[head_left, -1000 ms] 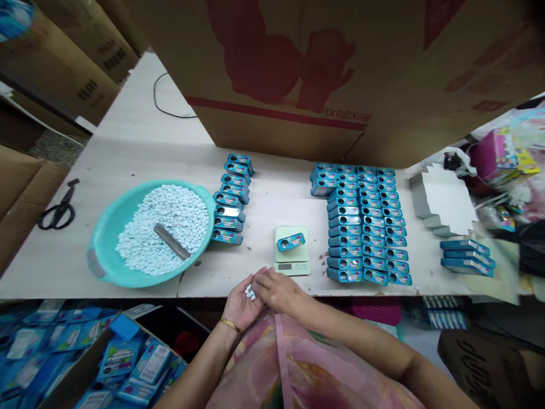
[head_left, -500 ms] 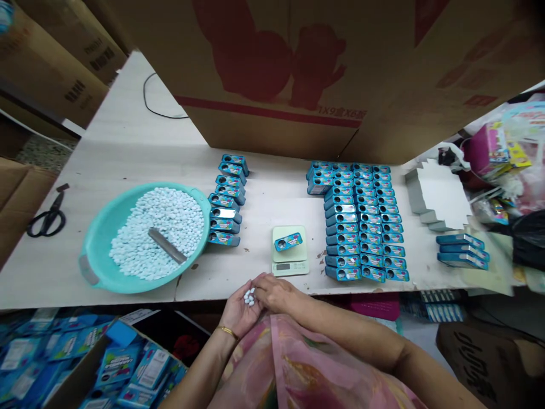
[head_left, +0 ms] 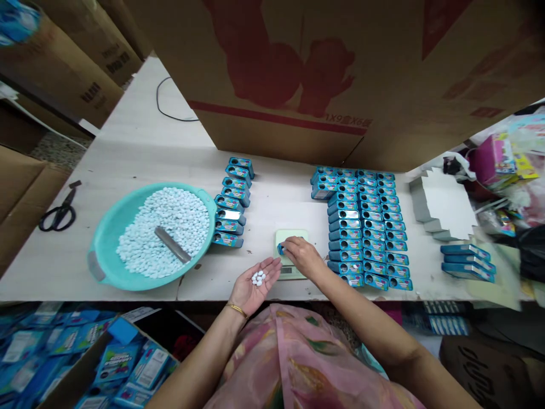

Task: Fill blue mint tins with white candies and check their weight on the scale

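Note:
My left hand (head_left: 254,284) lies palm up at the table's front edge, cupped around several small white tablets (head_left: 258,278). My right hand (head_left: 300,254) rests on a small blue tin (head_left: 281,249) that sits on the pale green scale (head_left: 286,234), fingers closed around the tin. A teal basin (head_left: 108,227) full of white tablets with a metal scoop (head_left: 172,243) in it stands to the left. One column of blue tins (head_left: 232,203) runs beside the basin. A larger block of tins (head_left: 366,226) lies to the right of the scale.
Scissors (head_left: 57,213) lie at the table's left edge. A big cardboard box (head_left: 340,74) stands at the back. A white folded carton tray (head_left: 443,204) and stacked blue lids (head_left: 467,262) sit at right. A box of blue packets (head_left: 114,363) is below the table.
My right hand left my left palm and reached forward onto the tin on the scale. My left hand moved slightly forward, tablets still in it.

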The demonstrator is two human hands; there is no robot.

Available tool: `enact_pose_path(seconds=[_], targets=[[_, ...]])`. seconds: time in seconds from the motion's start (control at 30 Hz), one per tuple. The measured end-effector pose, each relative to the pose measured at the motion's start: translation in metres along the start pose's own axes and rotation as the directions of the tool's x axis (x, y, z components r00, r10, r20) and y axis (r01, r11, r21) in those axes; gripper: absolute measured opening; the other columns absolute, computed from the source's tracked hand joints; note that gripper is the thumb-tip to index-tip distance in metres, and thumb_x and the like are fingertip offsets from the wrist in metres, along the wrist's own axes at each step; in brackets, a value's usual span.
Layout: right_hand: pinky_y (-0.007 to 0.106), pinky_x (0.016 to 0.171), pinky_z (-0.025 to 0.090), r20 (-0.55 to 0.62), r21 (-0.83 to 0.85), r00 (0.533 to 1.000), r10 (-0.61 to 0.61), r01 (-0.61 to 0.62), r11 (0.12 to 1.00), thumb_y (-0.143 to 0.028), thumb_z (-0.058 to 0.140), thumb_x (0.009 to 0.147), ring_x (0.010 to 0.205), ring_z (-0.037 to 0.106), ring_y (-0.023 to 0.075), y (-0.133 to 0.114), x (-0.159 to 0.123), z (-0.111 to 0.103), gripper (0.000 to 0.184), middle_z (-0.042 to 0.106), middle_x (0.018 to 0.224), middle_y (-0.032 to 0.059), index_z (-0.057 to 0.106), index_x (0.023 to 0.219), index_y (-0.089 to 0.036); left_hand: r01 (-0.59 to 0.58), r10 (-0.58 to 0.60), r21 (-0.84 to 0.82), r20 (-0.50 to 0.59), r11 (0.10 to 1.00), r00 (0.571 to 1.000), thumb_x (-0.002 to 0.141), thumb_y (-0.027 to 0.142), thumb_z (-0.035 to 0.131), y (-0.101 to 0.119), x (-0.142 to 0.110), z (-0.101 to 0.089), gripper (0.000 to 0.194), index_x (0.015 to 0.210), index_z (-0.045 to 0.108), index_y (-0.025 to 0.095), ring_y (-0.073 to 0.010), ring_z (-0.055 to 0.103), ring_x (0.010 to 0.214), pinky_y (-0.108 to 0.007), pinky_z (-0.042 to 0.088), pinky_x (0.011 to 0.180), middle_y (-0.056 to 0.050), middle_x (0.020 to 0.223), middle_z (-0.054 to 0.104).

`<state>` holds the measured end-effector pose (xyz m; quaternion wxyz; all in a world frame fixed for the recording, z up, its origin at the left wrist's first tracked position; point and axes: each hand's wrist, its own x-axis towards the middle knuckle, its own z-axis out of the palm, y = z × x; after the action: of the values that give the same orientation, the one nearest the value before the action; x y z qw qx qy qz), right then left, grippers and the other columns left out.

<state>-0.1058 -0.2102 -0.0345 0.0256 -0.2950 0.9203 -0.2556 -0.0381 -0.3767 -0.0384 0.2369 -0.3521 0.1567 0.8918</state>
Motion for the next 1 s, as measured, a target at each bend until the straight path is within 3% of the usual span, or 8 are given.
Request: enact_pose_path(seconds=[0.1,0.2,0.3,0.43,0.67,0.8,0.9,1.0], targets=[[0.028,0.077,0.041,-0.024,0.006,0.999,-0.022,0.022,1.000,-0.016,0.036,0.083,0.091,0.048,0.0152,-0.013,-0.011,0.009,0.023,0.055,0.096,0.0092,0.053,0.100,-0.014,0.008,-0.008,-0.024,0.000,1.000,1.000,0.077,0.015,0.042,-0.002,-0.002,-0.009,0.028,0.098,0.055,0.004,-0.0240,0.049,0.105,-0.035,0.042,0.087,-0.017,0.104,0.059],[0.030,0.075,0.042,0.134,-0.015,0.965,-0.226,0.230,0.973,-0.016,0.038,0.082,0.090,0.048,0.0158,-0.045,-0.026,0.031,0.022,0.055,0.096,0.0095,0.052,0.099,-0.015,0.066,-0.066,-0.045,-0.012,0.997,0.998,0.079,0.019,0.039,-0.006,-0.008,-0.018,0.033,0.107,0.051,0.007,-0.0209,0.052,0.101,-0.033,0.044,0.084,-0.014,0.102,0.060],[0.029,0.062,0.044,0.307,-0.099,0.917,-0.256,0.298,0.949,-0.017,0.042,0.080,0.084,0.049,0.0180,-0.074,-0.032,0.055,0.020,0.056,0.094,0.0087,0.052,0.097,-0.014,0.090,-0.092,-0.075,-0.030,0.993,0.995,0.082,0.026,0.035,-0.011,-0.015,-0.029,0.040,0.117,0.044,0.011,-0.0204,0.049,0.105,-0.034,0.041,0.087,-0.014,0.110,0.056],[0.024,0.059,0.043,0.410,-0.040,0.854,-0.320,0.367,0.929,-0.016,0.044,0.079,0.080,0.051,0.0150,-0.084,-0.030,0.067,0.015,0.057,0.090,0.0045,0.054,0.091,-0.014,0.094,-0.099,-0.100,-0.044,0.991,0.994,0.082,0.028,0.034,-0.016,-0.023,-0.045,0.043,0.122,0.038,0.013,-0.0217,0.045,0.110,-0.036,0.036,0.092,-0.014,0.116,0.052],[0.022,0.063,0.042,0.370,0.028,0.892,-0.259,0.268,0.963,-0.017,0.044,0.079,0.078,0.051,0.0128,-0.077,-0.035,0.068,0.015,0.057,0.086,0.0041,0.054,0.090,-0.016,0.121,-0.133,-0.119,-0.096,0.985,0.987,0.081,0.021,0.038,-0.016,-0.023,-0.047,0.040,0.118,0.041,0.006,-0.0176,0.054,0.097,-0.029,0.041,0.087,-0.013,0.101,0.060],[0.023,0.070,0.042,0.243,0.136,0.943,-0.225,0.197,0.971,-0.017,0.046,0.077,0.081,0.049,0.0127,-0.065,-0.032,0.046,0.014,0.055,0.084,0.0047,0.054,0.089,-0.015,0.108,-0.128,-0.134,-0.149,0.985,0.980,0.080,0.017,0.037,-0.013,-0.018,-0.036,0.029,0.103,0.052,0.007,-0.0166,0.062,0.079,-0.031,0.047,0.080,-0.008,0.077,0.065],[0.024,0.078,0.041,0.050,0.196,0.993,-0.106,0.094,0.976,-0.014,0.044,0.077,0.086,0.048,0.0130,-0.040,-0.020,0.023,0.017,0.054,0.088,0.0069,0.054,0.091,-0.013,0.057,-0.067,-0.092,-0.107,0.994,0.992,0.080,0.016,0.036,-0.009,-0.014,-0.030,0.026,0.094,0.056,0.006,-0.0215,0.058,0.091,-0.036,0.045,0.083,-0.013,0.088,0.064],[0.027,0.079,0.042,-0.045,0.161,0.999,-0.020,0.027,0.986,-0.012,0.042,0.078,0.088,0.049,0.0139,-0.011,-0.009,0.010,0.020,0.055,0.092,0.0086,0.054,0.094,-0.013,0.041,-0.044,-0.061,-0.050,0.997,0.998,0.080,0.016,0.037,-0.006,-0.012,-0.029,0.026,0.093,0.056,0.004,-0.0258,0.047,0.107,-0.039,0.041,0.088,-0.018,0.104,0.058]])
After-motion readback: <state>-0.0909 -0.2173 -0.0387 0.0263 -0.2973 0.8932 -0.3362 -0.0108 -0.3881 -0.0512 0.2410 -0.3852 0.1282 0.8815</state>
